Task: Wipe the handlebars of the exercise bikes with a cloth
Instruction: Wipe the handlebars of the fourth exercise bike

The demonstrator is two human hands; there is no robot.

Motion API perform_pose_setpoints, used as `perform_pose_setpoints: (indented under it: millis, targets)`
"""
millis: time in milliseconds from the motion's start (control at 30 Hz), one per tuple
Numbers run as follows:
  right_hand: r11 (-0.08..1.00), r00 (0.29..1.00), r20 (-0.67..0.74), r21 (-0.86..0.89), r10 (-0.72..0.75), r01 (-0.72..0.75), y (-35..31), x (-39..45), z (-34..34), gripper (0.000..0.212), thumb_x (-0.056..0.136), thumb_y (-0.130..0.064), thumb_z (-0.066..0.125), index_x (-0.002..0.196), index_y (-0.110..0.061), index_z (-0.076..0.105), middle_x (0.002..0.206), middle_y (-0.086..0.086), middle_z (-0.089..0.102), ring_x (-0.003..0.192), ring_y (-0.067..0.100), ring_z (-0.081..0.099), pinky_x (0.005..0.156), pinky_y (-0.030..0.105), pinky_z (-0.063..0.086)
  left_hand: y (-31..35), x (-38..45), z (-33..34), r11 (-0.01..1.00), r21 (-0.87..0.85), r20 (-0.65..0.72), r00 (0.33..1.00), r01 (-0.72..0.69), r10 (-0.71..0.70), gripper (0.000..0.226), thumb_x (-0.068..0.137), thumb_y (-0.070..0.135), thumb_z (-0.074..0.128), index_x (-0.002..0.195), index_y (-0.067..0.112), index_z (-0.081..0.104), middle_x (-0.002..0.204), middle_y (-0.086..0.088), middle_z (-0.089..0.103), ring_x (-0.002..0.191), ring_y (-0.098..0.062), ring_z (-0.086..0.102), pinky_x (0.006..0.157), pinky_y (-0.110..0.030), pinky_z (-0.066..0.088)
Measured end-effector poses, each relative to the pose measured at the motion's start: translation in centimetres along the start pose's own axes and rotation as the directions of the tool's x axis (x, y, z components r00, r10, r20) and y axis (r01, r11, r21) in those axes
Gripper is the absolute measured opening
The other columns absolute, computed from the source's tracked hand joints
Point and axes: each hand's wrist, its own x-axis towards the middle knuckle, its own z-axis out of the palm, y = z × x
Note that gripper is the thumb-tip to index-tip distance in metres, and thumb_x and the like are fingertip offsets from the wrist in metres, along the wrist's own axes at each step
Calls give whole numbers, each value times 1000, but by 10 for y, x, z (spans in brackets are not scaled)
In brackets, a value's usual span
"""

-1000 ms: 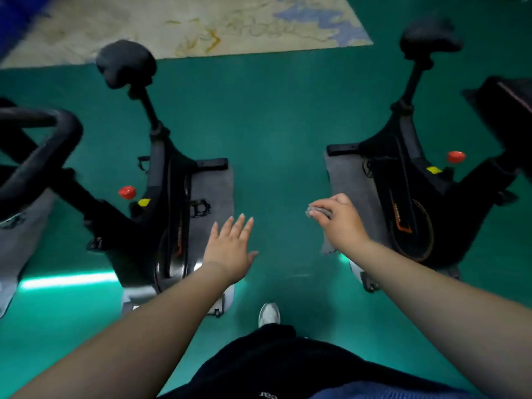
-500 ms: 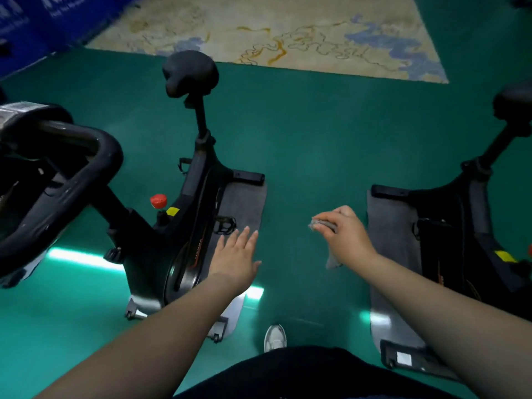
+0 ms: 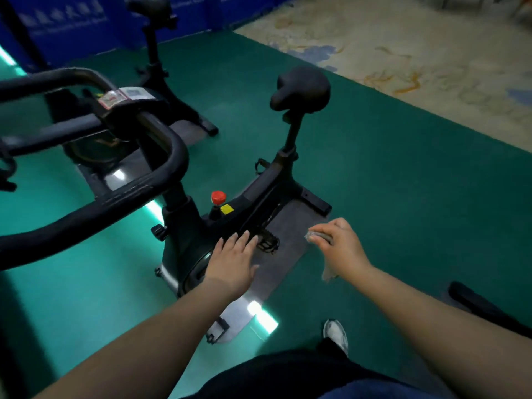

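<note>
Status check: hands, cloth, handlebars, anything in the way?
Left hand open, fingers spread. Right hand grips grey cloth. Black handlebars ahead on the left, not yet touched. Nothing between cloth and bars.

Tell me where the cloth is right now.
In the head view, the cloth is pinched in the right hand, right of the nearest bike's pedal, apart from the handlebars.

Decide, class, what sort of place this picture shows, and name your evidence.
Probably a gym or spin-cycling room: a black exercise bike on a grey mat, a second bike behind it, and green sports flooring.
</note>
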Motion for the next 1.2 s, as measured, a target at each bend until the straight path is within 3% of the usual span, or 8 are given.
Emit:
perform_pose_setpoints:
  millis: [133,233,367,500,667,833,1067,1200]
  targets:
    - [989,978,160,-37,-132,140,-7,50,-12,14,89,-28,64,102,-25,70,97,-9,47,92,1,51,83,9,38,13,6,-5,980,-47,-27,980,194,-195,64,99,47,31,153,25,3,161,1,3,147,-22,4,119,-44,5]
    - [967,935,270,-44,-228,249,-14,78,-18,16,89,-28,65,103,-25,70,96,-10,47,92,2,51,83,11,38,25,3,-8,939,-77,-30,941,334,-337,63,99,46,30,153,24,4,161,0,5,147,-23,7,119,-44,7]
    - [918,849,384,-13,-362,397,-33,98,-19,18,88,-26,66,105,-22,70,97,-9,48,89,-1,51,76,2,37,38,-12,-14,861,-130,-85,859,492,-504,62,98,45,34,152,24,13,160,0,14,145,-24,15,118,-44,12]
    - [853,762,408,92,-503,514,-68,103,-14,17,87,-21,67,103,-20,72,94,-6,48,87,-6,49,77,-4,31,45,-34,-30,782,-195,-178,763,592,-622,59,96,40,43,149,22,26,156,-1,27,141,-25,27,116,-43,20]
    - [799,681,419,279,-601,533,-127,94,-10,15,87,-21,66,102,-22,71,94,-6,49,89,-7,49,79,-4,32,46,-58,-64,739,-209,-399,634,641,-663,55,83,34,61,134,17,51,137,-5,54,121,-29,52,102,-47,39]
    - [723,605,396,387,-690,572,-180,80,-4,16,87,-23,66,102,-23,72,99,-2,53,91,-3,52,76,-2,35,36,-77,-99,695,-266,-519,508,668,-687,54,86,39,44,133,15,53,137,-5,53,121,-30,50,102,-47,41]
    - [566,483,306,553,-820,611,-253,56,5,17,87,-17,66,103,-22,71,101,1,56,92,-6,53,79,3,39,9,-107,-155,701,-313,-702,340,641,-625,46,90,30,52,133,13,54,126,-3,60,117,-26,52,104,-39,37]
    - [497,427,271,608,-863,619,-291,43,12,18,87,-20,66,105,-21,71,102,2,57,94,-2,54,83,7,40,-5,-133,-179,657,-350,-729,246,668,-639,43,91,29,51,132,16,55,126,-1,59,116,-27,52,104,-42,36]
